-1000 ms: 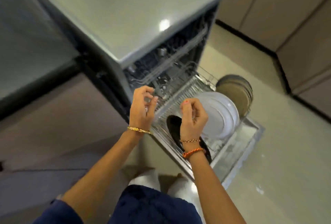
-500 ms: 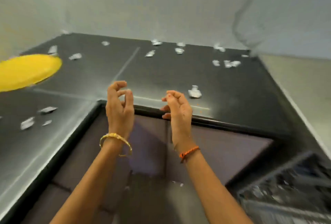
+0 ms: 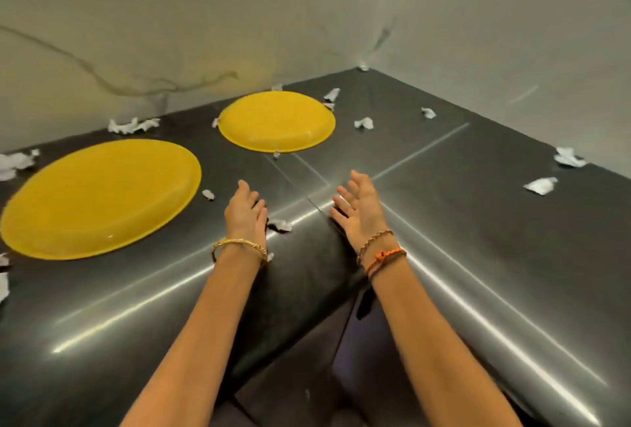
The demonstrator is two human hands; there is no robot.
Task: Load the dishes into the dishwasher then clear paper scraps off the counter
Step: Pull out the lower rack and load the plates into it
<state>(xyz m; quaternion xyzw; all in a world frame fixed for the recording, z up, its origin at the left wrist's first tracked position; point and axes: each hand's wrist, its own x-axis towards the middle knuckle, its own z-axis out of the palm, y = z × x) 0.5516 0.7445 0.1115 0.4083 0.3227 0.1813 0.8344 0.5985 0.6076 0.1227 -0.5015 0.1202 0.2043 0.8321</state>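
Two yellow plates lie on the dark L-shaped counter [image 3: 461, 221]: a large near one [image 3: 99, 197] at the left and a smaller far one [image 3: 276, 121] toward the wall. White paper scraps are scattered over the counter, one [image 3: 280, 225] just right of my left wrist and another small one [image 3: 208, 194] beside the near plate. My left hand [image 3: 246, 211] hovers over the counter's inner corner with relaxed fingers, holding nothing. My right hand [image 3: 358, 208] is held out beside it, palm turned inward, fingers straight, empty. The dishwasher is out of view.
More paper scraps lie at the back left [image 3: 131, 125], near the far plate [image 3: 363, 123], and along the right side [image 3: 541, 184]. A marble-patterned wall [image 3: 205, 16] closes the counter at the back and right. Dark cabinet fronts [image 3: 368, 375] show below between my arms.
The view swung from the open dishwasher up to the counter corner. Both hands went from loosely curled to open, stretched out over the counter near the yellow plates.
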